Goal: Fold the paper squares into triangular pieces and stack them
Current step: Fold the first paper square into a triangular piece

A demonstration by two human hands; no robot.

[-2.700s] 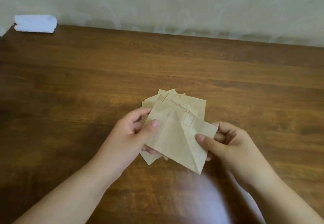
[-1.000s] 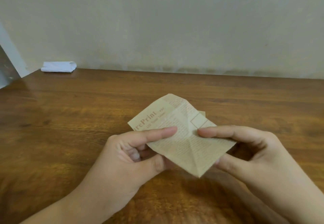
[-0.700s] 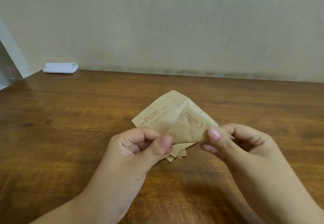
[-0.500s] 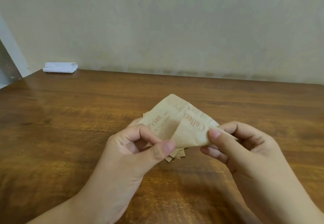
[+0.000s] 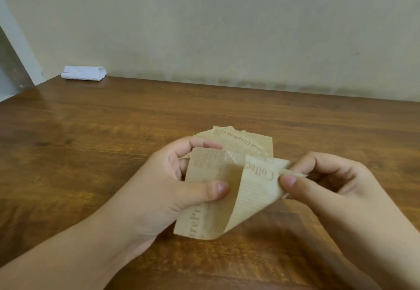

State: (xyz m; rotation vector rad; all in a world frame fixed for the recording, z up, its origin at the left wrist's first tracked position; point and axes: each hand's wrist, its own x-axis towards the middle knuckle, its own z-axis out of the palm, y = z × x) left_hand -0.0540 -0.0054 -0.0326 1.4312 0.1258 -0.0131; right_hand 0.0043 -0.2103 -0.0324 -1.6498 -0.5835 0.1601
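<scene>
A tan printed paper square (image 5: pixel 247 194) is held above the wooden table (image 5: pixel 113 130), bent over on itself with a curved, uncreased bend at the bottom. My left hand (image 5: pixel 172 189) grips its left part, thumb on the front and fingers behind. My right hand (image 5: pixel 336 189) pinches the paper's right corner between thumb and forefinger. Behind the held sheet a pile of folded tan paper pieces (image 5: pixel 243 141) lies on the table, partly hidden by the sheet and my left fingers.
A folded white cloth or tissue (image 5: pixel 84 73) lies at the table's far left corner against the pale wall. The table's left edge runs close to it. Bare wood surrounds the pile on all sides.
The sheet has turned and bent further: the right corner is drawn across toward the left, and the lower part now hangs in a curve. The camera view shifted from the tabletop toward the wall.
</scene>
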